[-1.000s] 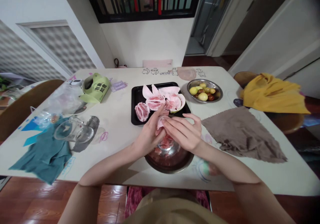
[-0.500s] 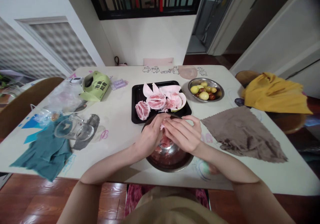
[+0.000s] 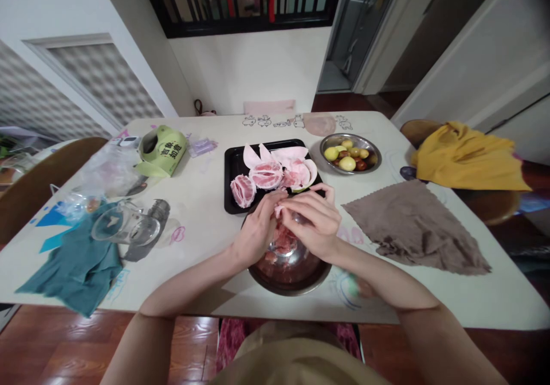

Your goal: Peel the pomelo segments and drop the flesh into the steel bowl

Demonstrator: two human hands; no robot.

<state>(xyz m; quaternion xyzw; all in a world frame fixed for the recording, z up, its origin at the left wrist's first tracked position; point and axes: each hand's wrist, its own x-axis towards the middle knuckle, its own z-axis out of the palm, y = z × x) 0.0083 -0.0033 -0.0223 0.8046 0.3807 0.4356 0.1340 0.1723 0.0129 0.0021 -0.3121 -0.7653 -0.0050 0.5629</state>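
Over a steel bowl [image 3: 286, 285], my left hand [image 3: 260, 227] and my right hand [image 3: 315, 219] meet, fingers curled inward. Between their fingertips a small pale pink bit of pomelo [image 3: 278, 211] shows; most of it is hidden by the fingers. Loose reddish pomelo flesh [image 3: 283, 239] lies in the bowl below. Just beyond stands a black tray [image 3: 234, 201]. It bears peeled pomelo pieces [image 3: 266, 175] with pink flesh, together with thick pale rind [image 3: 290, 154].
A steel bowl of green and brown jujubes [image 3: 349, 157] stands behind to the right. A brown cloth [image 3: 416, 227] lies at right. On the left are a glass pitcher [image 3: 126, 224], a teal cloth [image 3: 79, 270] and a green paper box [image 3: 163, 150]. A yellow cloth [image 3: 468, 158] drapes a chair.
The fingers of my right hand have shifted and bent more at the pomelo bit. Both hands stay above the bowl. The whole view has moved slightly.
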